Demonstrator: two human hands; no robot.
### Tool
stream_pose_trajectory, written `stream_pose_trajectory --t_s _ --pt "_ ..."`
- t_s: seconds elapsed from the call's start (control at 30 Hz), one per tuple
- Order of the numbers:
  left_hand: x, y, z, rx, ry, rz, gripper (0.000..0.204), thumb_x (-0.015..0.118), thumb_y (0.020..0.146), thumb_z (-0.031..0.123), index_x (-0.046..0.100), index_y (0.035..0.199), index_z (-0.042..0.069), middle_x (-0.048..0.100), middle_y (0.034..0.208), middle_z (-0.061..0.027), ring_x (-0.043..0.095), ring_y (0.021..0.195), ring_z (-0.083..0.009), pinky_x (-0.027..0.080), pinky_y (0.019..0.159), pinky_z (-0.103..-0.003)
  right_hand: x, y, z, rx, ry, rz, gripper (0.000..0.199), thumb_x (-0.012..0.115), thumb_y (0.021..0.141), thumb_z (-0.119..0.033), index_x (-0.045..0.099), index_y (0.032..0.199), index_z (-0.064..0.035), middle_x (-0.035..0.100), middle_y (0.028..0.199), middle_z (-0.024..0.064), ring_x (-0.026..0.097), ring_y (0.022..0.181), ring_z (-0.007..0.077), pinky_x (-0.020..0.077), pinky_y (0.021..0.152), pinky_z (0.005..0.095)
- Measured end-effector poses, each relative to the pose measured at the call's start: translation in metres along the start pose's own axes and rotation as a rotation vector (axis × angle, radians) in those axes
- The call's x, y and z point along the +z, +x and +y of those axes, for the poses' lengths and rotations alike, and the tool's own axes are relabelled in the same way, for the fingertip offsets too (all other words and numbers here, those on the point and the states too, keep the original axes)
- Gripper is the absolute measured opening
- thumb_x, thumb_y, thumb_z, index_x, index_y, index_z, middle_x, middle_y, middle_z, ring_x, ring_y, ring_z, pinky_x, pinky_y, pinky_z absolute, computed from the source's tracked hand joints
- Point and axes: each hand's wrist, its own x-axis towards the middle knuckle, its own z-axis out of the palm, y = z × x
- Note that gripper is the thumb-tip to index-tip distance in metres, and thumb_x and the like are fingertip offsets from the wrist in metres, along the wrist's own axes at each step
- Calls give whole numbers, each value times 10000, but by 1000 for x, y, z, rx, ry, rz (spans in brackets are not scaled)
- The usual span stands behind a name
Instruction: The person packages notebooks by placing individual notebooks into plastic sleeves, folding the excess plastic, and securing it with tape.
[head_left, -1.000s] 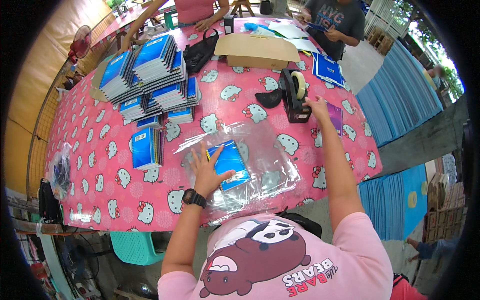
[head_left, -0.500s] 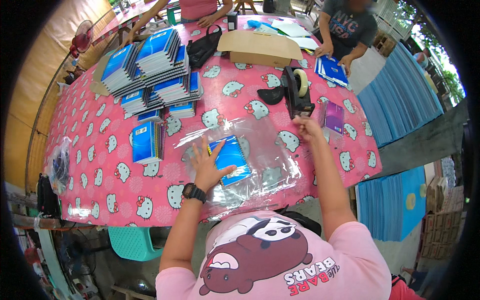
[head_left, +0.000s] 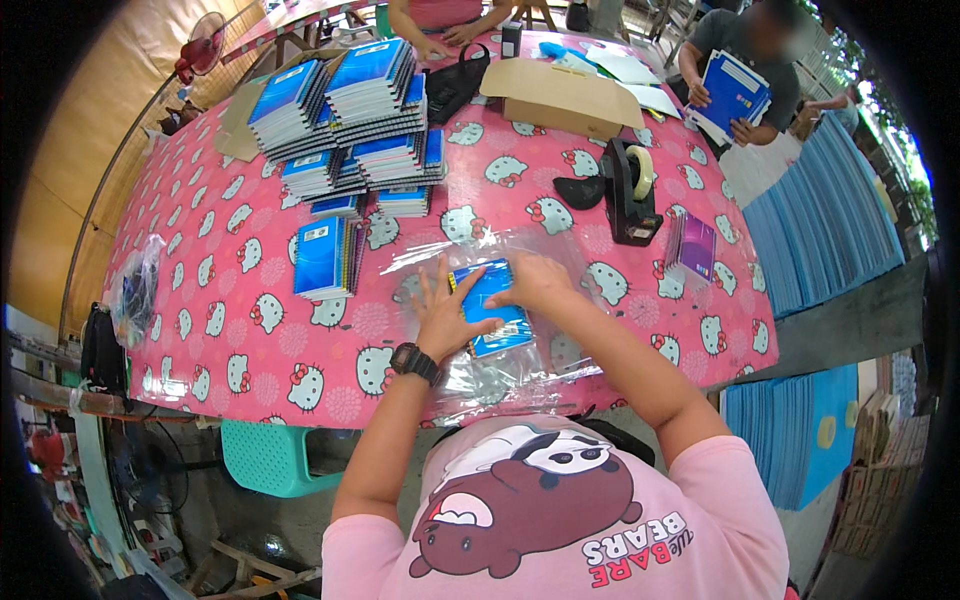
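A blue spiral notebook (head_left: 482,287) lies on a sheet of clear plastic film (head_left: 570,352) spread over the table near me. My left hand (head_left: 447,312), with a black watch on the wrist, rests fingers apart across the notebook's left side, thumb on the cover. Over its upper right part, my right hand (head_left: 535,284) bends inward with its thumb reaching onto the cover. The fingers of that hand are curled, and whatever they hold is too small or hidden to make out. A black tape dispenser (head_left: 630,205) with a clear roll stands beyond my right hand.
Stacks of blue notebooks (head_left: 372,110) stand at the back left, with a smaller pile (head_left: 322,262) closer. Purple notebooks (head_left: 692,248) lie at right. Behind are an open cardboard box (head_left: 560,105) and a black bag (head_left: 458,85). A co-worker holds blue notebooks (head_left: 732,95) at far right.
My right hand has moved from the tape dispenser left onto the notebook. My left hand stays spread on it. The co-worker at far right has lifted the blue notebooks off the table.
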Motion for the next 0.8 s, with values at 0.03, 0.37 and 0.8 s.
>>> stream_pose_trajectory --t_s 0.03,0.37,0.8 --pt "-1 1 1 0 -1 13 931 752 574 583 351 1384 359 14 1520 -168 -30 1361 -472 65 1002 -697 -3 -1 11 1 -4 -29 841 779 578 -543 514 1139 25 636 988 191 633 899 334 481 798 436" --pt "29 -56 -15 -15 -887 194 635 413 787 -48 307 1405 50 442 1328 -170 577 946 -214 476 825 -310 32 -58 50 28 1250 -276 541 592 786 40 429 1294 -51 570 903 86 577 698 115 463 497 271" --pt "-22 -17 23 152 -1140 150 657 735 661 -40 365 1201 25 483 1146 -72 469 1111 -180 391 958 -333 6 -16 15 -376 1210 -56 949 825 562 -96 307 1355 -37 411 1296 135 413 1197 256 339 1011 364"
